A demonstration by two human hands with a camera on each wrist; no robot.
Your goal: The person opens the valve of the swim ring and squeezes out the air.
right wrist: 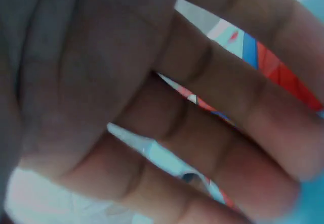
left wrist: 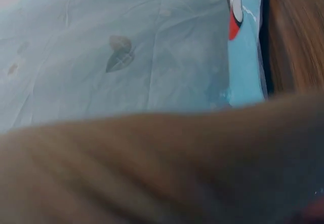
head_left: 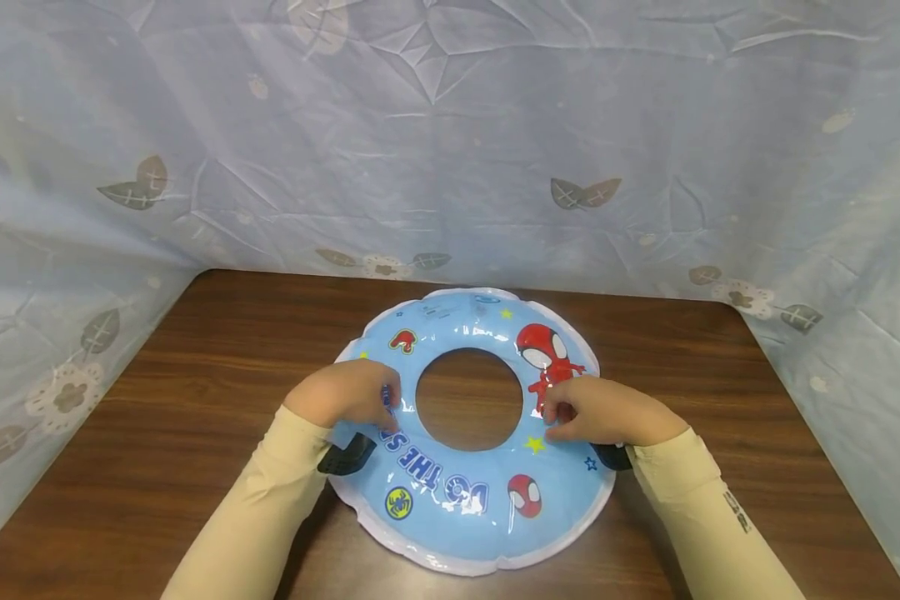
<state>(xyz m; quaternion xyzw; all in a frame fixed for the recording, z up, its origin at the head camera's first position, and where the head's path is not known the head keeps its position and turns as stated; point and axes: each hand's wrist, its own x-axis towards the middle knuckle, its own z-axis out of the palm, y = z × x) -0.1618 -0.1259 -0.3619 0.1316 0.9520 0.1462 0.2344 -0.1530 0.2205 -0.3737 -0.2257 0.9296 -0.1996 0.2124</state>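
A light-blue swim ring (head_left: 457,537) with a pale edge, red masked cartoon figures, yellow stars and blue lettering lies flat on the table. On its left side rests my left hand (head_left: 348,396), thumb and fingers bent down over the lettering. My right hand (head_left: 611,410) is over the right side, fingertips by the red figure and a yellow star. Neither hand pinches the ring. The right wrist view shows the right hand's fingers (right wrist: 263,113) loosely bent and slightly apart. The blurred left hand (left wrist: 152,168) covers the lower left wrist view, its fingertips hidden.
The brown wood-grain table (head_left: 195,433) has rounded far corners. A pale blue-grey curtain (head_left: 435,150) with leaf and flower prints hangs behind it and along both sides. Black wrist straps (head_left: 347,455) sit at both cuffs, close over the ring.
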